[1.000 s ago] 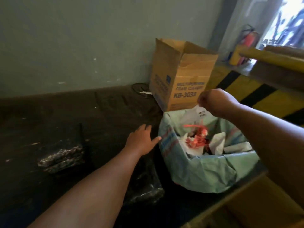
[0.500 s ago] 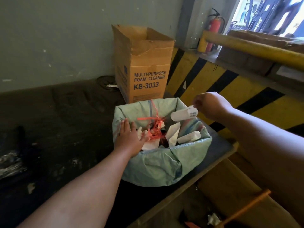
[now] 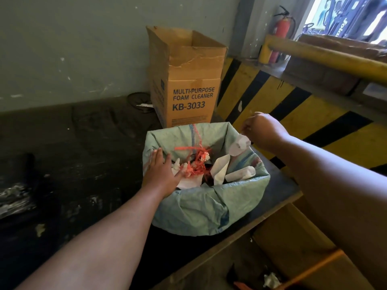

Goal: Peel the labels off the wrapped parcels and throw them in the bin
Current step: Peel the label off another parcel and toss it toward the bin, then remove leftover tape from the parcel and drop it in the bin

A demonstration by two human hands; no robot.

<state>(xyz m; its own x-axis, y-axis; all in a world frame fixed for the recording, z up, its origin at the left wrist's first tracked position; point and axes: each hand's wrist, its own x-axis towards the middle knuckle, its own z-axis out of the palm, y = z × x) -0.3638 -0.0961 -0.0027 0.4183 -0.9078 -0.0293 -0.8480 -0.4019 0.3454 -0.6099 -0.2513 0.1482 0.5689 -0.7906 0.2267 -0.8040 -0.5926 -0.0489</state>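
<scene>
The bin [image 3: 209, 214], lined with a pale green woven bag, stands on the dark bench [image 3: 73, 143] near the bench's edge. The left hand [image 3: 162, 172] lies flat on the bin's near-left rim, fingers straight and spread, thumb reaching over the white paper scraps inside; it holds nothing. The right hand [image 3: 262, 130] hangs over the bin's far-right rim, its fingers curled downward. A white label [image 3: 239, 144] sits just below those fingers, above the bag's inner wall; whether the fingers have hold of it or it is loose, I cannot tell. Inside the bin lie more rolled white labels and a tangle of red string [image 3: 196, 164]. Directly behind the bin stands an open cardboard box [image 3: 188, 80] printed "MULTI-PURPOSE FOAM CLEANER KB-3033". To the bin's right runs a yellow-and-black striped barrier [image 3: 293, 105].
</scene>
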